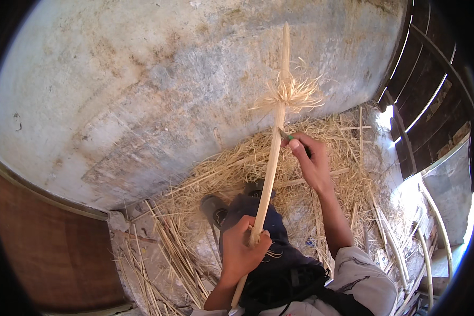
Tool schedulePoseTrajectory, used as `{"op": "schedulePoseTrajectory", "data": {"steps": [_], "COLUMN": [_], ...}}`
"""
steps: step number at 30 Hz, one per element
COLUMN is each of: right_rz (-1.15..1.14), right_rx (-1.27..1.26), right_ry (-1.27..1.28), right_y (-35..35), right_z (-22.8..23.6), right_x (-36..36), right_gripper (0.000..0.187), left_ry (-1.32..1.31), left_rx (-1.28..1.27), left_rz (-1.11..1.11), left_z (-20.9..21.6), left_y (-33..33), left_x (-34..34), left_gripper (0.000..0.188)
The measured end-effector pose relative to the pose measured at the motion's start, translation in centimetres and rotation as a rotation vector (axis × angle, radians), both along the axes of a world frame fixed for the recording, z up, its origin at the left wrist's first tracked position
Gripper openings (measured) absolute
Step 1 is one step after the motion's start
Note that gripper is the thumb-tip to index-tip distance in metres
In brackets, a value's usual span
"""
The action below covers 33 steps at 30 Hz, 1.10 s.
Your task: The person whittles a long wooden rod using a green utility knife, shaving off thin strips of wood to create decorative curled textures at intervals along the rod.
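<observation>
Above my left grip (245,247), fisted round the long pale bamboo stick (273,152), I see my right grip (308,158) pinching a small green-handled blade (288,137) against it, just below the frayed shavings (289,95).

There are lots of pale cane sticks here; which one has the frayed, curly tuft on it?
The long stick held upright in the left hand, its tuft of shavings near the top. The others lie on the ground.

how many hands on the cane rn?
2. The left hand grips the pale cane near its lower end; the right hand is higher, pressing a small blade to it just under the tuft of shavings.
</observation>
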State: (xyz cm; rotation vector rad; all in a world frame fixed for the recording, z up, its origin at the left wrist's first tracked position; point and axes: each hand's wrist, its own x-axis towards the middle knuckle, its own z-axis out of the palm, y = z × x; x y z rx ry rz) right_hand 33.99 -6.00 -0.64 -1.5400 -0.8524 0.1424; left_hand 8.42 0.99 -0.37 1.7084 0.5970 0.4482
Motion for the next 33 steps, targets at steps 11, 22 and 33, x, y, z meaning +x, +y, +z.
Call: {"op": "schedulePoseTrajectory", "data": {"steps": [11,22,33], "right_rz": [0.289,0.307,0.23], "right_rx": [0.122,-0.019,0.08], "right_ry": [0.458,0.199,0.254], "right_y": [-0.6,-1.8,-2.2], "right_z": [0.2,1.2,0.1], "right_x": [-5.0,-5.4,-4.2], "right_gripper": [0.019,0.015,0.018], "left_ry": [0.094,-0.125,-0.013], "left_rx": [0.13,0.337,-0.52], "left_rz": [-0.018,-0.147,-0.415], "left_z": [2.1,5.0,3.9], "left_y": [-0.5,5.7,5.1], "left_x": [0.3,1.6,3.1], "left_gripper": [0.02,0.034,0.022]}}
